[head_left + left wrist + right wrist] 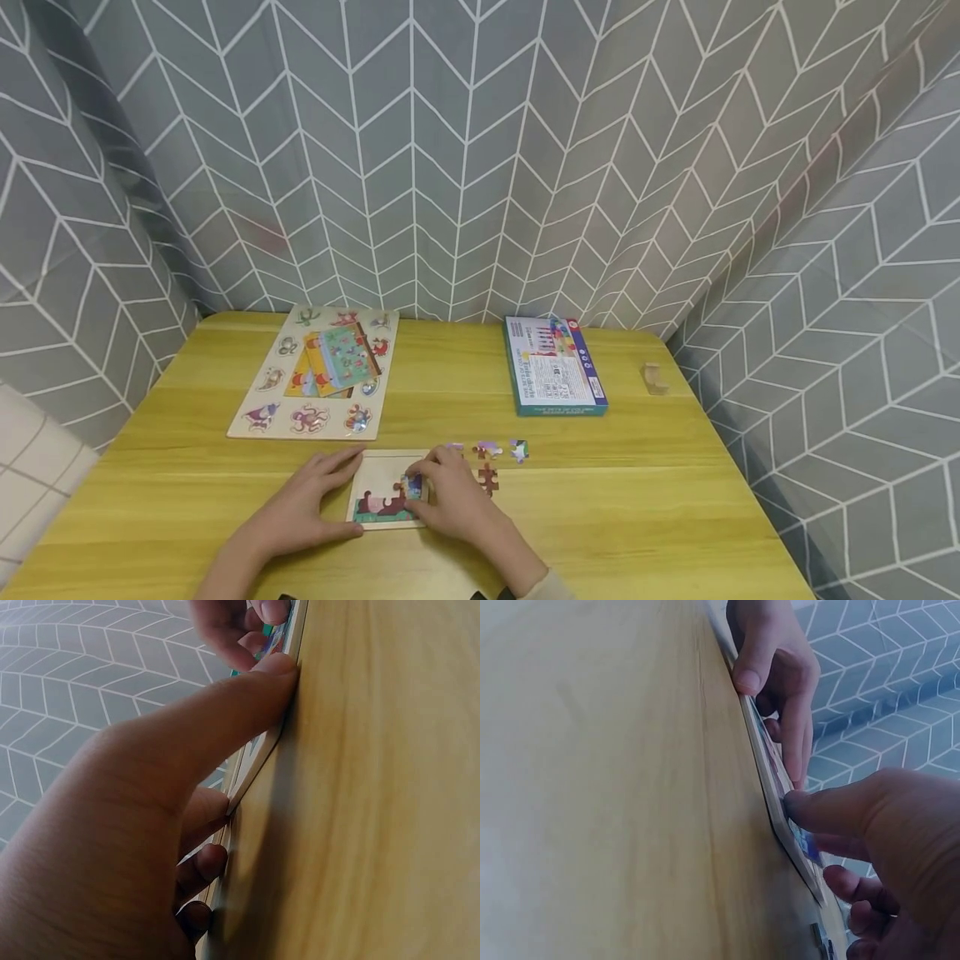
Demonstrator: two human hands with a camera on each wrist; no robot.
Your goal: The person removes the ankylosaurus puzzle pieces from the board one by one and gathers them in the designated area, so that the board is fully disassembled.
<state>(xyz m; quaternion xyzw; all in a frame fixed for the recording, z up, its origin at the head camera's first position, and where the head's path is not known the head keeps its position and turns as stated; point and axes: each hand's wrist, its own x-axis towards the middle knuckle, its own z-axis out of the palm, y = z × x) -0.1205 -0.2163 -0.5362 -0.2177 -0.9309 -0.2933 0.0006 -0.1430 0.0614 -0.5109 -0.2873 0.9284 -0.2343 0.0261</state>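
A small jigsaw tray (386,526) with a pale wooden rim lies on the table between the hands. Joined pieces (390,505) in dark red, pink and teal fill its near side. My left hand (303,504) holds the tray at its left side, thumb at the near corner and index finger at the far one. Over the tray's right part, my right hand (457,498) pinches a blue puzzle piece (412,482) between thumb and fingers. In the right wrist view the blue piece (807,844) shows under the fingertips; its fit with its neighbours is partly hidden.
Several loose puzzle pieces (488,478) lie right of the tray. Behind the left hand is a white board (247,423) with animal pictures and colourful cards (345,358) on it. A flat box (555,375) and a small wooden block (655,381) stand farther right. Patterned curtains border the table (637,517).
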